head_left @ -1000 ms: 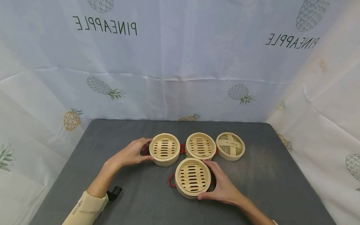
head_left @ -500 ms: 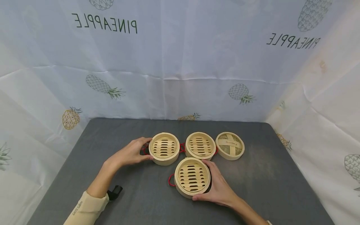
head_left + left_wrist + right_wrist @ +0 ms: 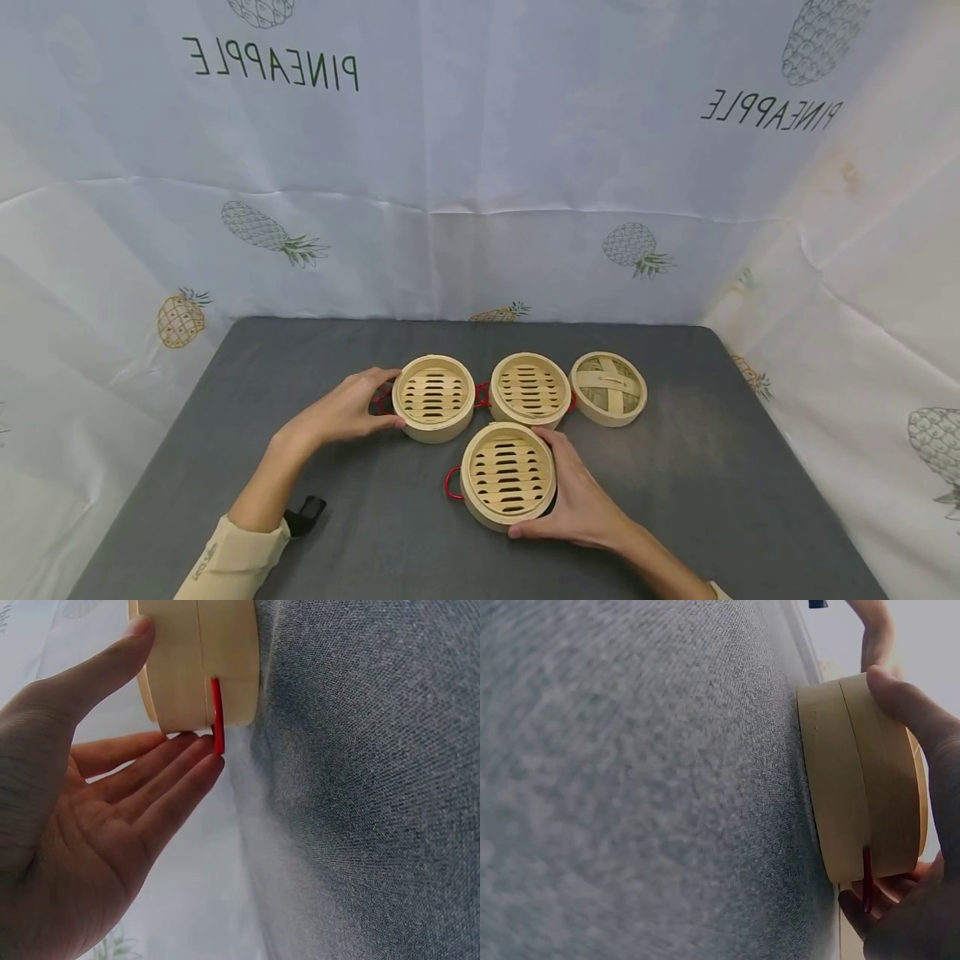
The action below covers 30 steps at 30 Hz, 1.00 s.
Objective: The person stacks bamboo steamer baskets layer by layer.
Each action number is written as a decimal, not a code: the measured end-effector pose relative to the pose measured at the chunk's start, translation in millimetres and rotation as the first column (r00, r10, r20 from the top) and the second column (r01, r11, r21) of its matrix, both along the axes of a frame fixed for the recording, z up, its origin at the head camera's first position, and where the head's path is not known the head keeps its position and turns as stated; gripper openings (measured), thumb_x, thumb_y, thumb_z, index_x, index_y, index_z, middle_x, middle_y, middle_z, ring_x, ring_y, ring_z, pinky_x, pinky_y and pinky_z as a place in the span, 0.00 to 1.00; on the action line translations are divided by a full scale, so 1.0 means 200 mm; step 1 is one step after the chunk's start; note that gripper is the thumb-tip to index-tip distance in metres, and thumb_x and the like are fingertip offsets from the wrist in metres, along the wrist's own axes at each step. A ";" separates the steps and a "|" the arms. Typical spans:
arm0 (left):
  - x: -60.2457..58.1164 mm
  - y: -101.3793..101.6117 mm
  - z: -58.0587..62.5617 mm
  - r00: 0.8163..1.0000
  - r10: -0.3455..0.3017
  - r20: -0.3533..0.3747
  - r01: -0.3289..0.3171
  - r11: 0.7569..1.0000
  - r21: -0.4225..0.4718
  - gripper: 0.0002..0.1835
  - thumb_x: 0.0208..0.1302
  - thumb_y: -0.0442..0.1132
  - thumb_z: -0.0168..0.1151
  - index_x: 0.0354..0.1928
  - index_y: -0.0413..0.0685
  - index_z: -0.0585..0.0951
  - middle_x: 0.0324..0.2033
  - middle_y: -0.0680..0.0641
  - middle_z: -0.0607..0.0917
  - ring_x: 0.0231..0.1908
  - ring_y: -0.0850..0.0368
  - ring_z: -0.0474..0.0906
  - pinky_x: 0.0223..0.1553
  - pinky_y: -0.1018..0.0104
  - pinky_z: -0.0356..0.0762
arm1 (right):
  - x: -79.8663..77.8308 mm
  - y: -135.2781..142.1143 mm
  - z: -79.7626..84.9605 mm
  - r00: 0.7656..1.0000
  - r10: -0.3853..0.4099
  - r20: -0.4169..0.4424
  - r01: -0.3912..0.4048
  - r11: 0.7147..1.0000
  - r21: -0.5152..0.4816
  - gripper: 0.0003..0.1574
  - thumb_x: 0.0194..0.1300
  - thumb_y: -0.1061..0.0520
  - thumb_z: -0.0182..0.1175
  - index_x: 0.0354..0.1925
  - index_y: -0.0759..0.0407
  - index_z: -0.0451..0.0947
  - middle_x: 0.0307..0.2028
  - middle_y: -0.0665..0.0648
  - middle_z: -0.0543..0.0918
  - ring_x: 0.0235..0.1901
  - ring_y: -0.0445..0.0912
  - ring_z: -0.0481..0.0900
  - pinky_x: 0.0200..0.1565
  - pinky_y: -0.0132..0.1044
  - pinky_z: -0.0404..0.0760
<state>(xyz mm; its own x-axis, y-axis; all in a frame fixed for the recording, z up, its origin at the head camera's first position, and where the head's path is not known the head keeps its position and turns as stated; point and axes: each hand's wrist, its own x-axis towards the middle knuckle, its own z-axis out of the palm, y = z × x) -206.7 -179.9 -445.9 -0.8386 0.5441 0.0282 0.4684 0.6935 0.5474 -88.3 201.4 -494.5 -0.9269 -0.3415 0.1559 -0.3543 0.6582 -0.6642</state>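
Observation:
My left hand [image 3: 347, 408] spans the left side of one round bamboo steamer basket [image 3: 433, 398], thumb at its near rim and fingers at the far side. In the left wrist view, a red handle [image 3: 218, 716] of that basket stands between thumb and fingers. My right hand [image 3: 577, 492] grips the right side of a second steamer basket [image 3: 507, 475], nearest to me, its thumb on the front wall. The right wrist view shows this basket's wall [image 3: 862, 780] upright on the dark table, its red handle [image 3: 867, 881] by my fingers. Both baskets have slatted floors with nothing on them.
A third steamer basket [image 3: 530, 388] stands behind the front one, its red handle beside the left basket's. A woven bamboo lid [image 3: 609, 388] lies to its right. White pineapple-print cloth [image 3: 450, 167] hangs behind the grey table [image 3: 720, 500]. A black strap [image 3: 304, 517] shows by my left wrist.
My right hand has closed in leftward round the front basket, its thumb further along the front wall and the right handle now hidden. The baskets and left hand stay nearly still.

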 end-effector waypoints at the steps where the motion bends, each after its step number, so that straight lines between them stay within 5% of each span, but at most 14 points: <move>1: 0.00 0.00 0.00 1.000 0.001 0.002 -0.001 1.000 0.000 0.45 0.65 0.50 0.81 0.74 0.29 0.73 0.60 0.35 0.86 0.56 0.43 0.86 0.56 0.44 0.87 | 0.00 0.00 0.00 1.000 -0.003 0.006 0.003 1.000 -0.007 0.86 0.35 0.25 0.89 0.82 0.52 0.58 0.71 0.45 0.71 0.68 0.40 0.73 0.67 0.45 0.80; 16: 0.00 0.00 -0.01 1.000 0.018 0.006 -0.018 1.000 0.013 0.45 0.65 0.51 0.80 0.75 0.30 0.73 0.62 0.34 0.85 0.57 0.42 0.86 0.58 0.42 0.86 | 0.00 0.02 -0.01 0.994 0.026 0.105 -0.015 0.994 -0.105 0.85 0.36 0.32 0.91 0.81 0.57 0.55 0.69 0.50 0.76 0.64 0.43 0.79 0.65 0.36 0.79; 30: 0.01 -0.01 -0.02 1.000 0.027 0.005 -0.027 0.999 0.028 0.44 0.65 0.47 0.81 0.75 0.31 0.73 0.62 0.34 0.85 0.59 0.41 0.85 0.58 0.43 0.86 | 0.01 0.03 0.02 0.995 0.054 0.085 -0.041 0.988 -0.150 0.82 0.38 0.34 0.90 0.80 0.55 0.56 0.68 0.47 0.76 0.63 0.40 0.79 0.63 0.34 0.78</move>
